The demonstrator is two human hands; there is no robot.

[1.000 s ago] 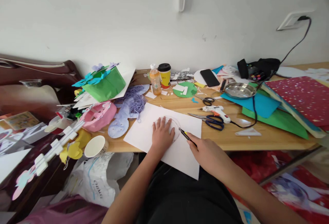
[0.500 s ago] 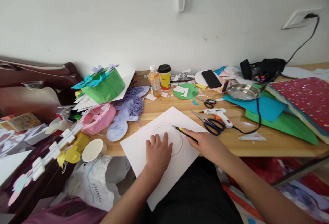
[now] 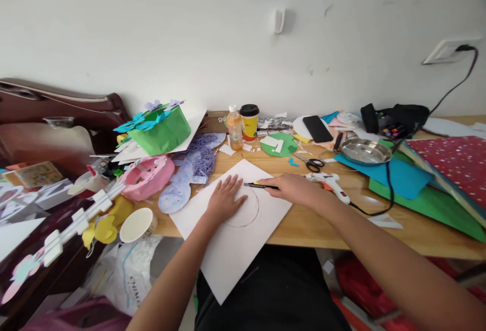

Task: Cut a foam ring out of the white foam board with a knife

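Note:
A white paper sheet (image 3: 228,260) lies turned cornerwise at the table's front edge, its near corner hanging over my lap. A dark circular line (image 3: 258,212) runs round its middle. My left hand (image 3: 225,199) rests flat on the sheet, fingers spread, covering the circle's left part. In my right hand (image 3: 290,189) is a slim black-and-yellow utility knife (image 3: 261,185), its tip close to the left fingers at the top of the circle. Dark-handled scissors, now mostly hidden, lie under or behind my right forearm, near a white glue gun (image 3: 334,189).
Behind the sheet stand a juice bottle (image 3: 235,128) and a yellow cup (image 3: 249,122). Small scissors (image 3: 315,165), a phone (image 3: 317,128) and a steel dish (image 3: 366,151) are to the right. Leftward are a pink paper basket (image 3: 148,181), a green paper pot (image 3: 163,133) and a paper cup (image 3: 138,224).
My left hand has shifted up and left, its fingers spreading wider. The right hand has moved the knife left along the circle's top. The sheet has turned slightly, and the view has shifted.

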